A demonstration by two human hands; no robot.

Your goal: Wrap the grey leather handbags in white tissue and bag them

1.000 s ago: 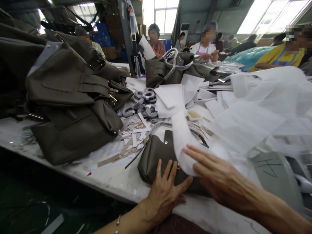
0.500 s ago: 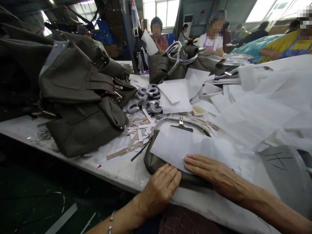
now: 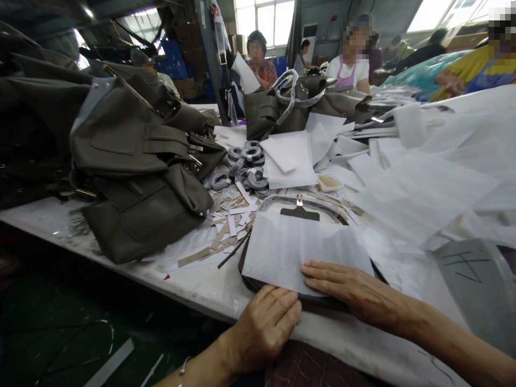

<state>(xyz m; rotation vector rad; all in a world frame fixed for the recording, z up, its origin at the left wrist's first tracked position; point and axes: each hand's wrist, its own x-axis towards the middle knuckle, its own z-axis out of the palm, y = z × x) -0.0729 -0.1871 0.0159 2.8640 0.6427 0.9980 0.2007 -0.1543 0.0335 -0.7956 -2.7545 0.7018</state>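
Observation:
A dark olive handbag (image 3: 249, 282) lies flat at the table's near edge, its plastic-wrapped handle (image 3: 278, 201) pointing away from me. Over its body is a white foam sheet (image 3: 278, 242); the flap with a metal clasp (image 3: 299, 200) shows above the sheet. My right hand (image 3: 342, 282) rests flat on the sheet's lower right part, fingers stretched out. At the bag's near edge my left hand (image 3: 268, 320) is closed, its fingers curled over the rim and its thumb side hidden beneath.
Olive handbags (image 3: 149, 209) are piled on the left, with another bag (image 3: 282, 107) at the back. Paper scraps (image 3: 231, 215), wrapped coiled straps (image 3: 252, 153) and loose white sheets (image 3: 427, 183) cover the table. A grey marked panel (image 3: 471, 279) stands right. Several people work beyond.
The white sheet has shifted left and toward me and lies straighter over the bag, whose right edge now shows. My left hand has moved slightly nearer me; my right stays flat on the sheet.

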